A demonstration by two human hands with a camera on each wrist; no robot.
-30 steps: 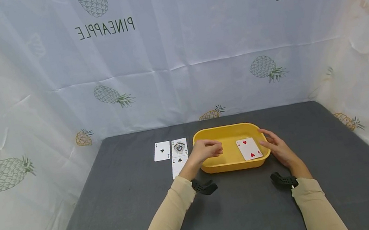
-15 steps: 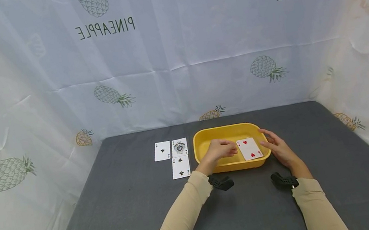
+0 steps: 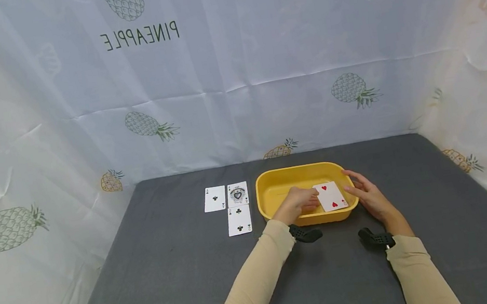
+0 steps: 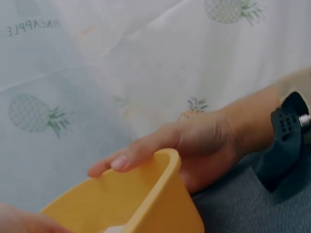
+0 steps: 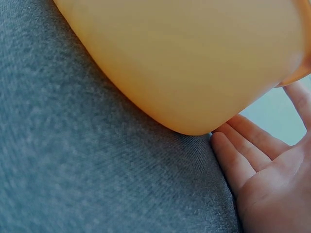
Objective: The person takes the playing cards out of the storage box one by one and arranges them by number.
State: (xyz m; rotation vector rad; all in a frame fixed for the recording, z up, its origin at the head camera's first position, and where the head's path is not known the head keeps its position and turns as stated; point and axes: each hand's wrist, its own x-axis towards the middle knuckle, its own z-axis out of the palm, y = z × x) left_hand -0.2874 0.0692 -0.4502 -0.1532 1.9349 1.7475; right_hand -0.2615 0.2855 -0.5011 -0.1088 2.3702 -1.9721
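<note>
My left hand [image 3: 298,202] reaches into the yellow plastic tray [image 3: 303,221], its fingertips at the left edge of a playing card [image 3: 332,199], a two of hearts lying tilted in the tray's right part. In the left wrist view, part of that hand [image 4: 24,222] shows at the lower left. My right hand [image 3: 372,201] grips the tray's right end, thumb over the rim and other fingers along the outside. From the right wrist, its fingers [image 5: 241,159] touch the tray's outer wall [image 5: 189,73] low down, close to the table.
Left of the tray lie an ace of clubs [image 3: 215,199], an ace with an ornate centre [image 3: 238,194] and a two of clubs [image 3: 239,220], face up on the grey table [image 3: 172,273]. A pineapple-print curtain [image 3: 229,59] stands behind.
My left hand has moved right across the tray to the two of hearts, uncovering the two of clubs on the table. The right hand stays on the tray's right end.
</note>
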